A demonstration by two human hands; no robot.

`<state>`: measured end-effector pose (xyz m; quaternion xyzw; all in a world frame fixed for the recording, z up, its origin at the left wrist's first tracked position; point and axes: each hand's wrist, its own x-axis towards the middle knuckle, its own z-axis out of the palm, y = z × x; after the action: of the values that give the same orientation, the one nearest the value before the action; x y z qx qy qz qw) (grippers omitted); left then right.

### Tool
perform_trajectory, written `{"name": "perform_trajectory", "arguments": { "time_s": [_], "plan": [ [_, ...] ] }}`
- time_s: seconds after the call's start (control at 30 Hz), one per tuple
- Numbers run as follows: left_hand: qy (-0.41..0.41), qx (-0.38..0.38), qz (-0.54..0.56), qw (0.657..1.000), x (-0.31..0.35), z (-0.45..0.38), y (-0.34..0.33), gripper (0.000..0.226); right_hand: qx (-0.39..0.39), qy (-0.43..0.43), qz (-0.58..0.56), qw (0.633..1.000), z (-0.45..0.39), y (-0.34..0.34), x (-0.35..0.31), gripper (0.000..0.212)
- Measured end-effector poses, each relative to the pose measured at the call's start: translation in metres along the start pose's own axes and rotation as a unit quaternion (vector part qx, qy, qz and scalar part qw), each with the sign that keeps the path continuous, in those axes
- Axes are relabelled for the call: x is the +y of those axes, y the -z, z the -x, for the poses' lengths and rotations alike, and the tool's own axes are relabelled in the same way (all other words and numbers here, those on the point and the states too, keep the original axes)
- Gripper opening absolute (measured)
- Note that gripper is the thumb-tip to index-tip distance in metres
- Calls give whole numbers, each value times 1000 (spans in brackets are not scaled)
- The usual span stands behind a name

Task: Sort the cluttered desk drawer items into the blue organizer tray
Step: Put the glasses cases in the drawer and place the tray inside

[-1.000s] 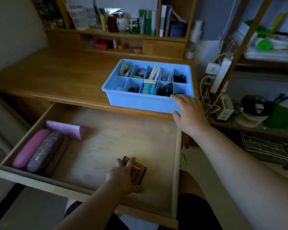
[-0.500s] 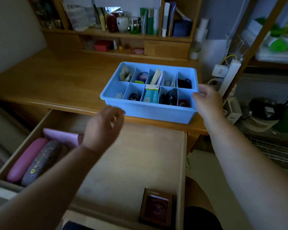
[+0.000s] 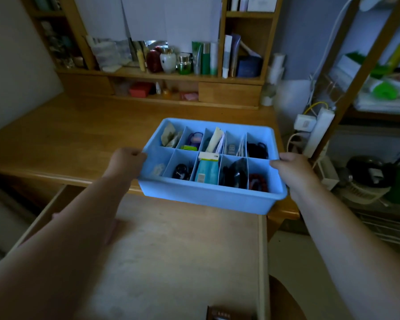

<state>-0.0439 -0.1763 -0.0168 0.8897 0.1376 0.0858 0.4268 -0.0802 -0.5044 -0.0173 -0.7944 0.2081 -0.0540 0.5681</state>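
1. Blue organizer tray point(image 3: 208, 199): I hold it by its two short ends, its near edge overhanging the front of the counter point(image 3: 79, 144) above the open drawer point(image 3: 171, 250). It looks slightly raised and tilted toward me; whether its far edge touches the counter I cannot tell. It sits at about 12 o'clock from my body.

2. Why a grip at each end: the tray is wide and loaded, so support at 9 and 3 o'clock keeps it level and its contents in their compartments.

3. Contents, upright between dividers: a teal tube point(image 3: 206, 172) in the near middle cell, red beads point(image 3: 259, 181) in the near right cell, dark cords point(image 3: 256, 147) in the far right cell, crumpled paper point(image 3: 169, 136) in the far left cell. Most cells are filled, so I judge the sorting nearly done.

4. Left hand point(image 3: 127, 162): at the tray's 9 o'clock end, fingers curled round the rim, clasping it.

5. Right hand point(image 3: 293, 169): at the 3 o'clock end, thumb over the rim, fingers wrapped beneath, gripping the side wall.

6. Brown box point(image 3: 226, 315): lies on the drawer floor at 6 o'clock, partly cut off by the frame, not in the tray.

7. Judgement: the tray is probably bound for the drawer.
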Motion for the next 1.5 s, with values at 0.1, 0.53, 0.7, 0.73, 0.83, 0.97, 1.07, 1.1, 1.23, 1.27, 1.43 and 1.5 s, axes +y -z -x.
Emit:
{"name": "perform_trajectory", "arguments": {
  "time_s": [0.1, 0.53, 0.7, 0.73, 0.83, 0.97, 1.07, 1.1, 1.23, 1.27, 1.43, 1.5],
  "plan": [
    [-16, -2, -26, 1000, -13, 30, 34, 15, -33, 1, -33, 999, 46, 6, -4, 20],
    [47, -41, -30, 998, -96, 150, 144, 7, -213, -20, -42, 976, 215, 16, 39, 17],
    [60, -92, -82, 991, -111, 164, 107, 19, -163, -64, 10, 985, 203, 5, 71, 10],
    [59, -102, -92, 989, -114, 163, 97, 21, -160, -70, 28, 984, 195, 2, 77, 5],
    [19, -116, -137, 984, -124, 158, 64, 18, -141, -67, 116, 981, 169, -6, 97, 7],
    [19, -111, -115, 987, -128, 138, 28, 14, -91, -7, 237, 967, 136, -18, 119, 20],
    [39, -113, -66, 991, -129, 118, 9, 10, -54, 37, 309, 949, 116, -25, 131, 12],
    [47, -118, -51, 991, -130, 113, 4, 12, -38, 53, 341, 938, 111, -26, 133, 5],
    [67, -123, -15, 990, -141, 110, -13, 12, 2, 115, 438, 892, 96, -27, 147, 22],
    [69, -120, -8, 990, -145, 112, -16, 12, 6, 124, 448, 885, 95, -28, 150, 28],
    [27, -94, -49, 994, -155, 114, -22, 20, 5, 105, 460, 882, 107, -34, 158, 45],
    [2, -114, -82, 990, -156, 117, -17, 20, -6, 89, 465, 881, 118, -33, 159, 50]
  ]
}}
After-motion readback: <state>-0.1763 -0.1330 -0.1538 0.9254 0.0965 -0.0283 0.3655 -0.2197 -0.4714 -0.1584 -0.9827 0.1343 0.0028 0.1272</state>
